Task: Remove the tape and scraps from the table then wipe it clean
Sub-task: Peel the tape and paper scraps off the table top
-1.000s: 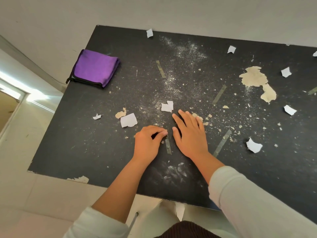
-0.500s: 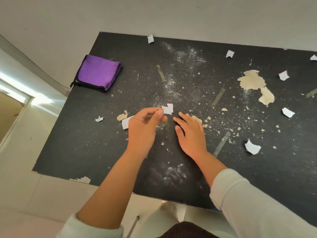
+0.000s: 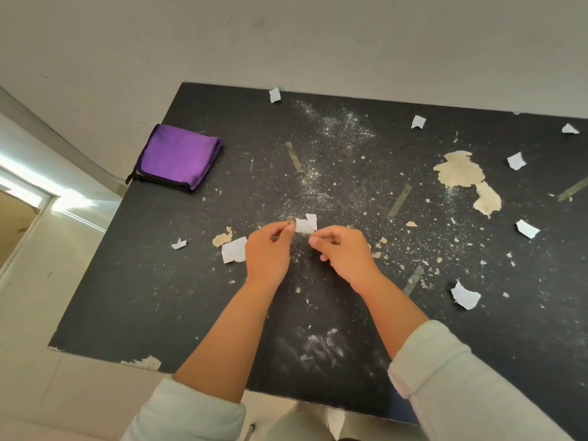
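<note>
The person holds both hands just above the middle of the dark surface [image 3: 165, 297]. The left hand [image 3: 267, 253] has thumb and forefinger pinched together, and the right hand [image 3: 345, 253] has its fingers curled with the tips pinched toward the left. Something clear seems stretched between the two grips, probably a strip of tape, but it is too faint to be sure.

Judged from its look, tape like this weighs almost nothing, is limp and sticky, and would fold onto itself or cling to skin; a lifted end, taken between fingertip and thumb and pulled low along the surface, is likely the best hold. Other tape strips [image 3: 294, 157] lie flat and translucent, olive-grey against the black, one beyond the grips and others [image 3: 399, 200] to their right.

The paper scraps [image 3: 234, 249] are small, white, torn and curled at the edges, so a raised corner should offer an easy pinch; one lies just left of the left grip, another [image 3: 307, 222] just beyond both. White powder dusts the surface around them. A folded purple cloth [image 3: 178, 157] sits well beyond and left.
</note>
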